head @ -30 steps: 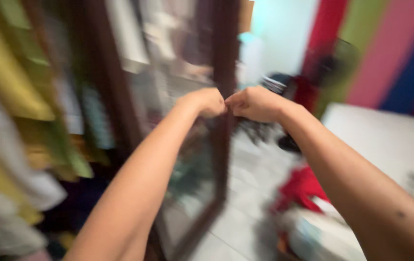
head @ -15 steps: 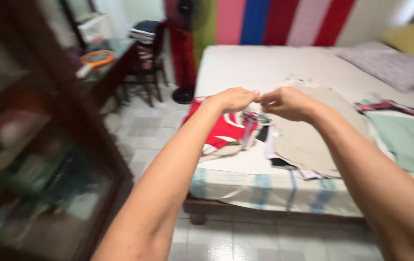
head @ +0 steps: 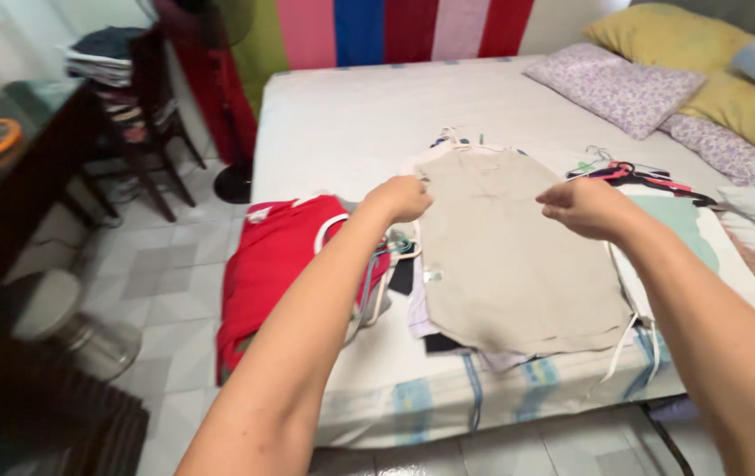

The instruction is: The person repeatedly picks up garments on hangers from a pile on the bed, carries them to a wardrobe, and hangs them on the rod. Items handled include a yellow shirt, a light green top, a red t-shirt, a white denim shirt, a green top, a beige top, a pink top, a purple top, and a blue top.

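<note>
Holding: left hand [head: 402, 197] curled shut at the beige sleeveless top's [head: 509, 264] upper left edge; right hand [head: 582, 208] closed at its right edge.
Place: top lies flat on the bed [head: 351, 123], over other clothes.
Handling: probably light, soft, floppy; best gripped at both shoulders.
Hidden: fingertips; garments underneath.

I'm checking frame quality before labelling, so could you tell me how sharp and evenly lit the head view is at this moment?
Head view: mostly sharp on the beige garment and bed; left hand and right hand slightly soft; dark, blurred lower left corner; a little glare on the floor tiles; edges bowed by the wide lens.
</note>
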